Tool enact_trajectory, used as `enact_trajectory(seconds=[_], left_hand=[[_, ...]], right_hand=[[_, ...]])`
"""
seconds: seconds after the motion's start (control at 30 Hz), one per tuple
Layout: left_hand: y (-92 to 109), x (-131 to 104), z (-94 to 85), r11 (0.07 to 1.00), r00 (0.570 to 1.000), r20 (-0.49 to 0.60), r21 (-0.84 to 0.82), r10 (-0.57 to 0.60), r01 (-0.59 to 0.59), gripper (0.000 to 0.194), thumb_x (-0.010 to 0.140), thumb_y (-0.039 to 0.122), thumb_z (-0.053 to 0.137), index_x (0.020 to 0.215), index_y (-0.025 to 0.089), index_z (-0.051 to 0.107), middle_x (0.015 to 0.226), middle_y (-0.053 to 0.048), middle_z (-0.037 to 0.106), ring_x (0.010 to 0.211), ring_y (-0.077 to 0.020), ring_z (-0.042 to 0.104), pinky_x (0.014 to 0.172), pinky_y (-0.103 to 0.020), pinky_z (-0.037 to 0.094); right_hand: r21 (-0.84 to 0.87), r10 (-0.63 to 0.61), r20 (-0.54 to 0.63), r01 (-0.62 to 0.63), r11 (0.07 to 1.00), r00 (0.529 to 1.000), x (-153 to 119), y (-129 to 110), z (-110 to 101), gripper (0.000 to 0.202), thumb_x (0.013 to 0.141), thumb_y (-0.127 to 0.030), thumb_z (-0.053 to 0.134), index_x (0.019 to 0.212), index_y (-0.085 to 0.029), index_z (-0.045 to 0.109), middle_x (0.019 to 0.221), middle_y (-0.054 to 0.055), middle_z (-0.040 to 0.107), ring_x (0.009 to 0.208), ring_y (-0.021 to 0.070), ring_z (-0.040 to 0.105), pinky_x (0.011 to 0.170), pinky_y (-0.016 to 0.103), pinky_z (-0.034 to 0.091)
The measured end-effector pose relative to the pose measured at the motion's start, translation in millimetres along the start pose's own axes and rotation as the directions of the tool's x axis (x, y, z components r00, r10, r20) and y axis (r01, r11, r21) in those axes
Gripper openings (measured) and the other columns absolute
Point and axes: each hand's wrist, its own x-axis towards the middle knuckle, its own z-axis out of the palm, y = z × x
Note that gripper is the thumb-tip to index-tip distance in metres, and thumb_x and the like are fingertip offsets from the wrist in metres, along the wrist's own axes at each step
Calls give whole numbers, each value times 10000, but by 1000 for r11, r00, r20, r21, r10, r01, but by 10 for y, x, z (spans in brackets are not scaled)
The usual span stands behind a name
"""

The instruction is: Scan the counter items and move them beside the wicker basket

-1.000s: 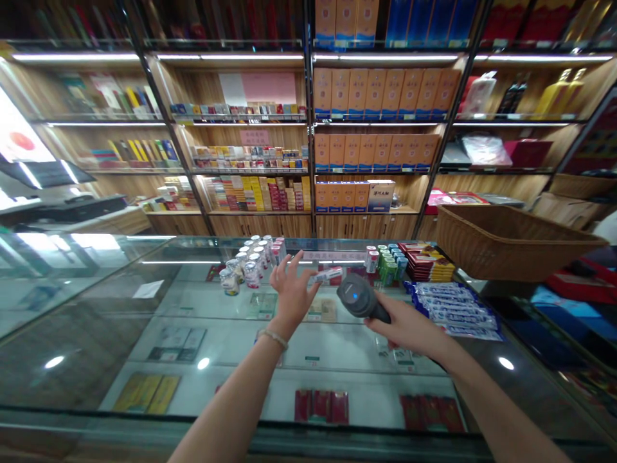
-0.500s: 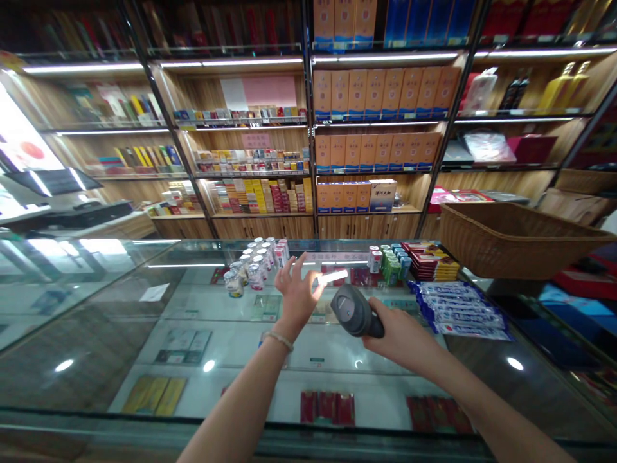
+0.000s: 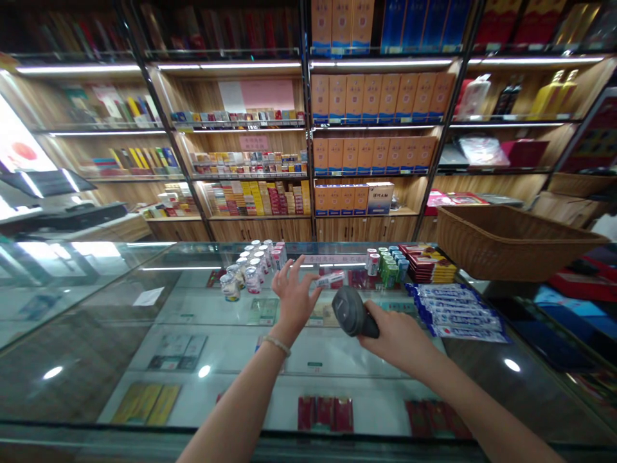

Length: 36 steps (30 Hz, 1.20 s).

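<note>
Pinched between the thumb and a finger of my left hand (image 3: 295,297) is a small slim pack (image 3: 330,279), with a barcode-like patch on its side; the other fingers are spread. My right hand (image 3: 396,333) is wrapped round the handle of a dark grey handheld scanner (image 3: 350,311), whose head is close to the pack but apart from it. Both hands are above the glass counter (image 3: 231,360). Beyond my left hand stand white-capped bottles (image 3: 253,267). Small pink, green and blue containers (image 3: 389,267) stand behind the scanner.
Blue-and-white long packets (image 3: 457,312) lie at the right, with red and yellow packs (image 3: 427,262) behind. A wicker basket (image 3: 511,247) sits at the right back. Shelves of boxes (image 3: 378,96) line the wall. A paper slip (image 3: 148,296) lies at the left.
The glare on the small pack is gone and its markings show. The scanner has shifted slightly, and the view has moved a little.
</note>
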Motion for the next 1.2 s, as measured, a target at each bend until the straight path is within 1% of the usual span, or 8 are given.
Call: enact_trajectory(seconds=[0.13,0.23,0.4,0.63,0.77,0.93,1.07,1.2], left_hand=[[0,-4,-10,1000,1000,24,-16,-5,6,151,842,370,775,969,290,757,1536,-96,529,1429,-391,386,1133,-633,285],[6,-9,-11,1000,1000,23,-28,1,0,149,849,371,768,975,291,757,1544,-90,521,1435,-384,381,1145,-624,274],[12,-7,-11,999,1000,-3,-38,-12,12,130,850,372,768,954,294,762,1532,-75,537,1428,-372,390,1155,-603,264],[10,2,-22,998,998,39,-54,-41,43,145,849,379,768,968,295,762,1569,-66,495,1451,-372,366,1163,-613,265],[25,11,-29,997,999,24,-60,-48,49,141,846,386,774,956,298,765,1552,-72,513,1446,-377,376,1153,-624,276],[53,18,-28,995,999,0,-90,-48,48,147,864,402,752,956,289,768,1542,-85,520,1457,-375,362,1159,-614,277],[76,13,-37,993,998,-24,-108,-59,56,146,848,394,771,948,287,770,1538,-87,522,1452,-382,363,1160,-616,268],[101,4,-54,993,998,-48,-112,-44,38,151,851,416,765,930,287,771,1526,-91,533,1443,-377,371,1153,-607,273]], right_hand=[[-98,-76,-69,69,993,995,76,9,203,279,895,-313,609,1123,-162,661,1134,173,755,1076,343,719,912,445,530],[-198,-195,-171,160,967,966,121,13,423,312,845,-324,712,1095,-138,699,1532,222,518,1447,423,439,1176,650,322],[-241,-249,-174,204,949,953,137,21,632,362,860,-438,734,1065,-140,714,1660,210,324,1557,458,202,1176,756,240],[-116,-219,79,227,967,972,69,14,509,689,886,-636,641,1292,-80,640,1690,238,197,1587,434,73,1202,760,138],[-49,-186,132,194,980,974,112,60,266,709,906,-705,563,1277,-112,675,1675,234,255,1588,422,94,1214,741,121],[-11,-105,-164,105,994,981,503,152,-4,549,983,-629,476,1223,-194,710,1623,174,415,1557,406,243,1194,726,201],[86,-20,-542,79,993,840,902,171,116,446,952,-503,598,1269,-197,673,1571,163,486,1509,352,341,1193,612,292],[203,77,-622,66,977,779,1048,165,399,374,914,-496,657,1142,-211,740,1552,165,505,1490,357,357,1157,587,332]])
